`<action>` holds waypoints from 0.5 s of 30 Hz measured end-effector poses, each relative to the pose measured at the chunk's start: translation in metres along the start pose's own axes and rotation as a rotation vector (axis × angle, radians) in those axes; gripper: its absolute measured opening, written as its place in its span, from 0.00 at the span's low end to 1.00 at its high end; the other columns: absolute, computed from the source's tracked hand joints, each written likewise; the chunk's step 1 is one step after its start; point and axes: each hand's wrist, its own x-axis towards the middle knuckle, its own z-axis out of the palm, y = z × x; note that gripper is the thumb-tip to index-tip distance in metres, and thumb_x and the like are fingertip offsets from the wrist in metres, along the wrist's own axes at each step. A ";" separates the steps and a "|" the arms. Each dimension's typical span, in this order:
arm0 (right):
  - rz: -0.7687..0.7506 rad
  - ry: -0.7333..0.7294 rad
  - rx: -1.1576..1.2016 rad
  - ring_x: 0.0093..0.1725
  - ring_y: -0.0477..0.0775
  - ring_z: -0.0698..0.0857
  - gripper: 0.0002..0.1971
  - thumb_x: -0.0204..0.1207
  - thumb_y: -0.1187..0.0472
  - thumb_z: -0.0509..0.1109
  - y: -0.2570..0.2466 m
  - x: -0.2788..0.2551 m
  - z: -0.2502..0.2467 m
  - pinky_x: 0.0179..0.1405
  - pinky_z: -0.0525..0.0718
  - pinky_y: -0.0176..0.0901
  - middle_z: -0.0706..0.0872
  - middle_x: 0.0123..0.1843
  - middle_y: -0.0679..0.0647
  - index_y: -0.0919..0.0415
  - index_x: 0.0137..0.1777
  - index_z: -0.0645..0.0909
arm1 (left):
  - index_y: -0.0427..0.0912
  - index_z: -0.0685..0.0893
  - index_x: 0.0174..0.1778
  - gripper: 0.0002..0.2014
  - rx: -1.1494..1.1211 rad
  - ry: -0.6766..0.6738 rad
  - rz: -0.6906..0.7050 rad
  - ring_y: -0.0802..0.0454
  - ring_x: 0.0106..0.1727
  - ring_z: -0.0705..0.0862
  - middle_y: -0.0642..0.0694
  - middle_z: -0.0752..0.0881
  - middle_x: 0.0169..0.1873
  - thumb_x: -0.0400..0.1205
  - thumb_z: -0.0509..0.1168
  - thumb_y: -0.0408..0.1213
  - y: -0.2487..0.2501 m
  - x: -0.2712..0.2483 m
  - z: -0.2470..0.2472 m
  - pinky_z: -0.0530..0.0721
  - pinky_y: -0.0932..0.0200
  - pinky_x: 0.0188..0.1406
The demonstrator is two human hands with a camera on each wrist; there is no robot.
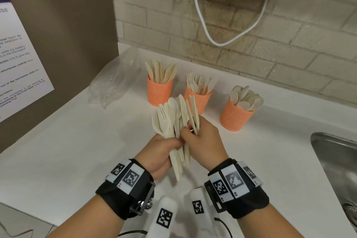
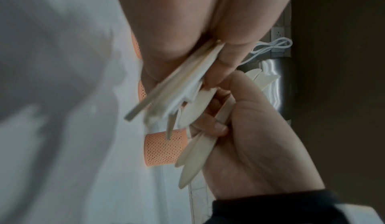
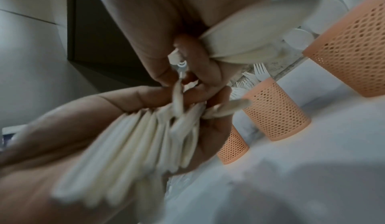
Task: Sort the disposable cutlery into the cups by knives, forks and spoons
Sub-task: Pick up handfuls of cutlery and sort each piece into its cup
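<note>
My left hand (image 1: pixel 164 152) grips a mixed bundle of cream cutlery (image 1: pixel 172 120) by the handles, with forks, spoons and knives fanned upward. My right hand (image 1: pixel 201 139) pinches a few knives (image 1: pixel 194 114) at the bundle's right side, fingers curled round them. Behind stand three orange mesh cups on the white counter (image 1: pixel 77 150): the left cup (image 1: pixel 160 92) holds knives, the middle cup (image 1: pixel 199 100) holds forks, the right cup (image 1: pixel 234 117) holds spoons. In the right wrist view the bundle (image 3: pixel 129 138) lies across my left palm and the knives (image 3: pixel 250 35) stick out past my right fingers.
A crumpled clear plastic bag (image 1: pixel 114 81) lies at the counter's back left beside a brown cabinet wall. A steel sink (image 1: pixel 338 170) sits at the right edge. A white cable (image 1: pixel 204 25) hangs down the brick wall behind the cups.
</note>
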 end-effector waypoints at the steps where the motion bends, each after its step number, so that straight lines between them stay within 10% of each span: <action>1: 0.013 -0.002 0.043 0.30 0.42 0.76 0.11 0.74 0.66 0.67 0.001 -0.001 0.000 0.30 0.73 0.28 0.79 0.30 0.48 0.56 0.33 0.72 | 0.36 0.82 0.64 0.21 0.018 0.013 0.004 0.42 0.55 0.87 0.35 0.87 0.56 0.79 0.55 0.16 -0.001 0.000 0.000 0.86 0.51 0.54; 6: 0.050 -0.018 0.252 0.40 0.53 0.89 0.07 0.80 0.66 0.65 0.005 -0.006 -0.002 0.43 0.89 0.48 0.88 0.39 0.56 0.55 0.41 0.75 | 0.37 0.83 0.61 0.14 0.109 0.088 0.060 0.50 0.52 0.88 0.44 0.90 0.48 0.82 0.60 0.25 -0.004 0.002 -0.004 0.86 0.58 0.55; 11: 0.118 0.090 0.321 0.34 0.46 0.88 0.04 0.82 0.64 0.63 0.011 -0.008 -0.008 0.34 0.80 0.30 0.86 0.40 0.53 0.56 0.46 0.75 | 0.39 0.82 0.53 0.06 0.385 0.183 0.057 0.52 0.36 0.82 0.48 0.84 0.31 0.84 0.62 0.33 -0.007 0.004 -0.014 0.80 0.55 0.46; 15: 0.227 0.049 0.373 0.31 0.45 0.85 0.05 0.82 0.60 0.64 0.016 -0.008 -0.010 0.28 0.74 0.32 0.85 0.42 0.54 0.62 0.50 0.76 | 0.32 0.68 0.71 0.20 0.569 0.111 0.071 0.60 0.28 0.79 0.53 0.80 0.28 0.84 0.62 0.34 -0.006 0.005 -0.017 0.78 0.68 0.32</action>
